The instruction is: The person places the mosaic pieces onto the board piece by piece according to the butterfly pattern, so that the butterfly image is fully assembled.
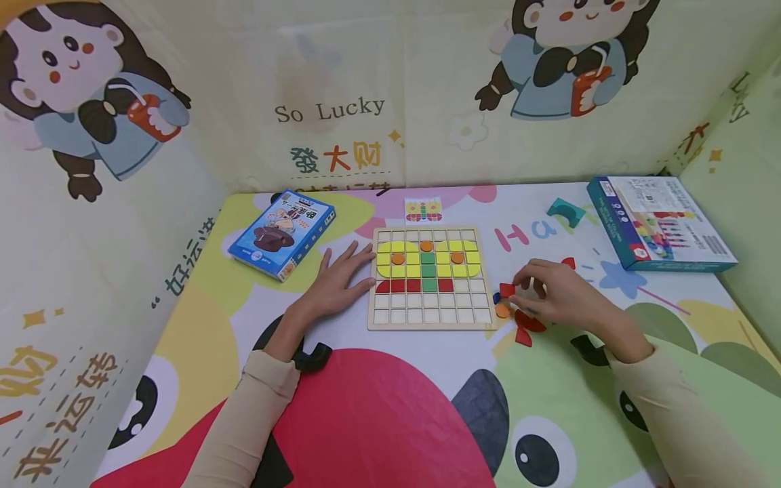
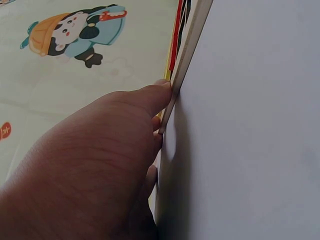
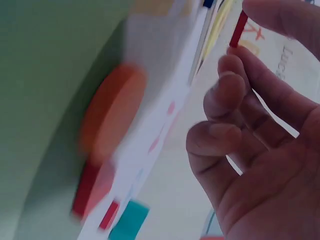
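Note:
A wooden grid board lies on the table with yellow, orange, green and red tiles forming a pattern in its upper and middle rows. Along its left edge rests my left hand, fingers spread and extended; the left wrist view shows the thumb touching the board's edge. Off the right edge, my right hand pinches a small red square tile between thumb and finger. The tile appears edge-on in the right wrist view. Loose orange, blue and red pieces lie beneath and beside that hand.
A small pattern card lies behind the board. At the left is a blue box; a larger teal box stands back right, near a teal arch-shaped piece. Patterned cloth walls enclose the back and sides.

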Demonstrator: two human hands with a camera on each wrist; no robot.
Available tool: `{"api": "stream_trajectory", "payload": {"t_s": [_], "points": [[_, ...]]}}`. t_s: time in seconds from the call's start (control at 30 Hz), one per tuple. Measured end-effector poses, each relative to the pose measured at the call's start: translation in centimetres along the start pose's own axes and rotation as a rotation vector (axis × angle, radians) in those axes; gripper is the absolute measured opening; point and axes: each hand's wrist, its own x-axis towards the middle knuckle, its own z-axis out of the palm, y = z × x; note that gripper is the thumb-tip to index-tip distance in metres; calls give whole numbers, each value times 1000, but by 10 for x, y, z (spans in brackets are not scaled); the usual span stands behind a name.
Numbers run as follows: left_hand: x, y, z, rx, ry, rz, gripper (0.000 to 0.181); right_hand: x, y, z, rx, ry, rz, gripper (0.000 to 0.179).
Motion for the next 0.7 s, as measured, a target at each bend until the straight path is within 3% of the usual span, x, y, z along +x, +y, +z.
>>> {"api": "stream_trajectory", "payload": {"t_s": [0.13, 0.33, 0.7], "points": [[0, 0, 0, 5, 0, -1, 67, 16, -13, 7, -16, -16, 29, 29], [-1, 0, 0, 3, -4, -6, 67, 36, -25, 20, -61, -14, -15, 31], [-1, 1, -1, -4, -1, -1, 66, 51, -41, 30, -118, -12, -70, 33]]}}
